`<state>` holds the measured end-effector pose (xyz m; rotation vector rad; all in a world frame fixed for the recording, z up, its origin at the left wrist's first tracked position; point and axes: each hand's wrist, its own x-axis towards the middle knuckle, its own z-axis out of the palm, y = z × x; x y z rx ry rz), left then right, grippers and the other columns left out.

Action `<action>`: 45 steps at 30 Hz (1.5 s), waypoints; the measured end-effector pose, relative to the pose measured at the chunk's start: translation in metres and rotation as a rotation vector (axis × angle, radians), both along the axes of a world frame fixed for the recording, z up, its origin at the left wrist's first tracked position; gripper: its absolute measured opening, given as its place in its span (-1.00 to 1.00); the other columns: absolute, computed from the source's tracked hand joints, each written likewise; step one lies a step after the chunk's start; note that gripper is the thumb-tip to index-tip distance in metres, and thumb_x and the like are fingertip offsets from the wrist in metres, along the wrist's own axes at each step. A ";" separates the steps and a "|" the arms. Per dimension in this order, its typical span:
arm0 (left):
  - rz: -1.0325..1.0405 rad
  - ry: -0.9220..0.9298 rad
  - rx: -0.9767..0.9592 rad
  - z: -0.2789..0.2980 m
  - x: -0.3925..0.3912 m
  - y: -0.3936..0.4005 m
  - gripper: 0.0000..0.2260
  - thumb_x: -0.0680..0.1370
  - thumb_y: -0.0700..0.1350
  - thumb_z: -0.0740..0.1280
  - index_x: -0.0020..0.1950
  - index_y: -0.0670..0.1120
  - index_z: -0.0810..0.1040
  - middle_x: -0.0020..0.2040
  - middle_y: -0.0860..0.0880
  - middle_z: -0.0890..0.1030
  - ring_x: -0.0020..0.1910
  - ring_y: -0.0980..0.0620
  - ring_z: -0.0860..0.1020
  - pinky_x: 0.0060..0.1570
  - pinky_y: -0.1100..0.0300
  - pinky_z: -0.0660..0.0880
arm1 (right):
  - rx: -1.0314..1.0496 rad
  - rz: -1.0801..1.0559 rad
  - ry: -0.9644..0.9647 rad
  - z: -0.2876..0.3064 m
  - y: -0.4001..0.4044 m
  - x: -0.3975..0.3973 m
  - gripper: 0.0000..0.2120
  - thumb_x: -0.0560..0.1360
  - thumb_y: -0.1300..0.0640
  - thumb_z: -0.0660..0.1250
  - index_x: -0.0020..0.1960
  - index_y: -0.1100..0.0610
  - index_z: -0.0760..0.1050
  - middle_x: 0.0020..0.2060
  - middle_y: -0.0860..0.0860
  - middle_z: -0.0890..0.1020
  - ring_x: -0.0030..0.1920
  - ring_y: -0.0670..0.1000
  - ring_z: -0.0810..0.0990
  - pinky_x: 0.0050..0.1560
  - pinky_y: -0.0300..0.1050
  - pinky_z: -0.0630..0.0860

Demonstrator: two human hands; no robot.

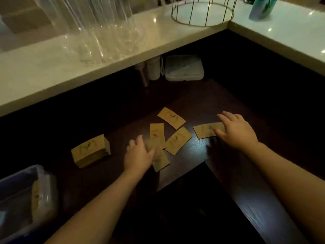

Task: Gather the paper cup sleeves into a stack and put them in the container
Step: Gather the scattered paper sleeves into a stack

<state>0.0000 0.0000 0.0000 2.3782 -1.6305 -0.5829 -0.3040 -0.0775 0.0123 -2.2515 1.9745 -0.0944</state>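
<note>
Several flat brown paper cup sleeves lie scattered on the dark wooden counter (pixel 123 120). A thick stack of sleeves (pixel 90 150) stands at the left. My left hand (pixel 139 155) is blurred and grips a loose sleeve (pixel 161 160) at its near end. My right hand (pixel 236 132) presses flat on the right end of another sleeve (pixel 204 131), fingers spread. Three more sleeves lie between the hands: an upright sleeve (pixel 156 132), a tilted sleeve (pixel 178 140) and a far sleeve (pixel 171 118). A blue plastic container (pixel 19 175) at the lower left holds wrapped sleeves.
A pale raised ledge (pixel 52 71) runs along the back and right, carrying clear plastic cups (pixel 102 32), a wire holder (pixel 202 11) and a teal bottle (pixel 262 7). A lidded white box (pixel 183 68) and small shakers (pixel 149 71) sit under the ledge. The counter's cut-out corner (pixel 193 191) lies below my hands.
</note>
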 end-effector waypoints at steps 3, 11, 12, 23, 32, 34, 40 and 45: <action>0.157 0.142 0.119 -0.012 -0.009 -0.010 -0.33 0.43 0.28 0.31 0.35 -0.14 0.32 0.26 -0.20 0.44 0.20 -0.21 0.46 0.10 -0.08 0.46 | 0.233 0.020 -0.034 -0.019 -0.019 -0.010 -0.34 0.52 -0.22 0.19 0.52 0.01 0.13 0.54 0.08 0.19 0.46 0.21 0.21 0.37 0.19 0.32; 0.302 0.163 0.189 -0.022 -0.021 -0.018 -0.24 0.25 0.27 0.50 0.20 -0.19 0.36 0.20 -0.18 0.45 0.16 -0.21 0.49 0.00 -0.05 0.49 | 0.417 0.052 -0.017 -0.035 -0.047 -0.025 -0.26 0.49 -0.18 0.30 0.53 0.07 0.11 0.47 0.16 0.26 0.40 0.24 0.24 0.36 0.14 0.31; 0.308 0.161 0.191 -0.021 -0.022 -0.017 -0.26 0.24 0.25 0.52 0.19 -0.19 0.37 0.19 -0.17 0.46 0.15 -0.21 0.49 0.00 -0.05 0.49 | 0.419 0.054 -0.012 -0.036 -0.050 -0.026 -0.28 0.49 -0.15 0.32 0.52 0.08 0.14 0.46 0.16 0.26 0.39 0.25 0.25 0.36 0.13 0.31; 0.437 0.675 -0.054 -0.027 0.000 -0.006 -0.80 0.50 -0.18 0.38 0.05 0.04 0.45 0.06 -0.04 0.63 -0.04 0.00 0.59 -0.08 0.04 0.54 | 0.356 -0.225 -0.742 -0.037 -0.051 -0.037 -0.77 0.45 0.27 0.43 0.08 0.11 0.54 -0.02 0.14 0.60 -0.03 0.15 0.58 -0.11 -0.11 0.53; 0.574 1.610 0.241 0.007 0.001 -0.007 -0.74 0.59 -0.22 0.10 0.18 -0.11 0.51 -0.11 -0.20 0.72 -0.18 -0.17 0.69 -0.31 -0.04 0.63 | 0.794 -0.093 -1.418 0.023 -0.028 0.055 -0.67 0.23 0.33 0.45 -0.01 0.20 0.55 -0.36 -0.01 0.70 -0.31 -0.06 0.67 -0.30 -0.29 0.60; 0.510 1.637 0.318 0.010 -0.008 -0.007 -0.71 0.59 -0.13 0.10 0.21 -0.10 0.53 -0.03 -0.19 0.69 -0.10 -0.14 0.66 -0.10 -0.06 0.60 | 0.816 -0.007 -1.283 0.026 -0.021 0.081 -0.72 0.26 0.34 0.49 -0.05 0.19 0.59 -0.35 -0.01 0.70 -0.28 -0.05 0.67 -0.26 -0.28 0.59; 0.319 1.650 0.352 0.016 -0.014 0.005 -0.69 0.52 -0.10 0.33 0.27 -0.03 0.51 0.02 -0.20 0.69 -0.04 -0.19 0.64 -0.03 -0.10 0.58 | 0.543 0.253 -0.829 0.020 -0.009 0.134 -0.74 0.40 0.15 0.50 0.08 0.11 0.63 -0.15 0.07 0.67 -0.19 -0.06 0.60 -0.22 -0.30 0.49; 0.391 1.666 0.293 0.012 -0.008 0.014 -0.69 0.58 -0.30 0.20 0.29 -0.08 0.47 -0.07 -0.21 0.71 -0.09 -0.23 0.67 -0.23 -0.06 0.64 | 0.342 0.216 -0.798 -0.002 -0.013 0.152 -0.79 0.43 0.01 0.46 0.02 0.07 0.64 -0.19 -0.05 0.65 -0.17 -0.08 0.59 -0.18 -0.21 0.50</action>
